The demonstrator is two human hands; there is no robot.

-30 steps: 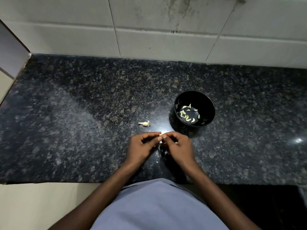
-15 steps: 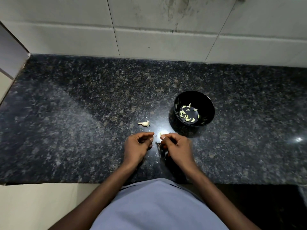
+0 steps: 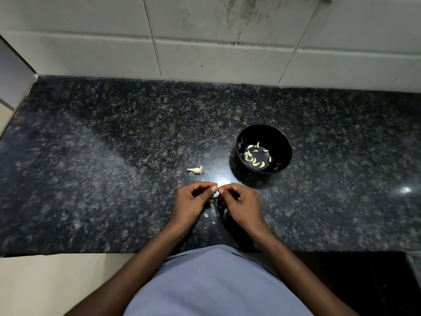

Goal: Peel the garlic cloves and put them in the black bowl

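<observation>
Pinching garlic clove [image 3: 218, 189] | left hand [image 3: 193, 205], right hand [image 3: 241, 205] both pinch it | black bowl [image 3: 282, 142] nearby

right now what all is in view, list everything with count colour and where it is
black bowl: one, black, on the countertop, right of centre
peeled garlic cloves: about a dozen, pale yellow-green, on the bowl's bottom
garlic piece: one, off-white, on the countertop left of the bowl
garlic clove: one, whitish, pinched between both hands' fingertips, mostly hidden
skin scraps: a few, pale, on the countertop below the hands
countertop: one, dark speckled granite
wall tiles: white, stained, behind the countertop
shirt: one, light blue, bottom centre
left hand: one, holds the clove
right hand: one, holds the clove
</observation>
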